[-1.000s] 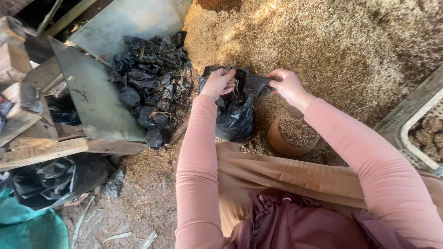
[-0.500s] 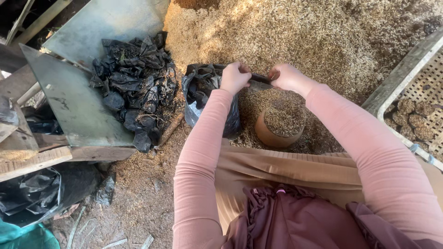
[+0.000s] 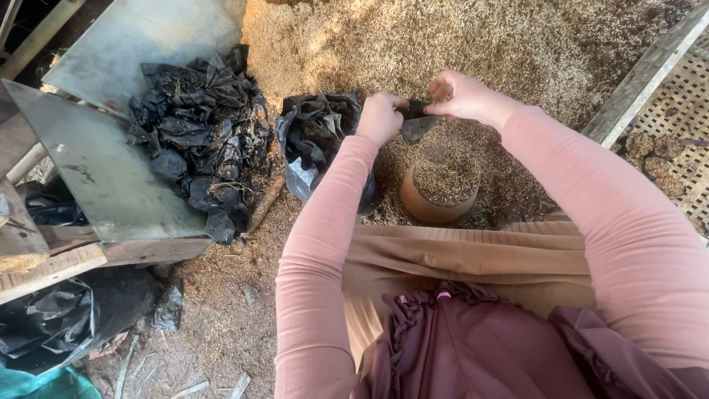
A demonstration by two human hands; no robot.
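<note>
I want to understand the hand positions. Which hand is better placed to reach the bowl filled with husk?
Probably the right hand: it sits almost directly above the brown bowl. The left hand is nearer the black bag.

The person is wearing a long-sleeved top in a soft salmon pink, and the knit is fitting closely along both arms. The left sleeve (image 3: pixel 325 244) is running down to a plain cuff at the wrist of the left hand (image 3: pixel 380 118), with faint creases gathering near the elbow. The right sleeve (image 3: pixel 591 199) is ending the same way just behind the right hand (image 3: pixel 465 96), which is bare and ringless. Below the sleeves, tan fabric (image 3: pixel 473 258) is stretching smoothly across the lap. Nearer than the tan fabric, a plum-coloured garment (image 3: pixel 480 347) is bunching up, showing a ruffled edge and a small pink button.
</note>
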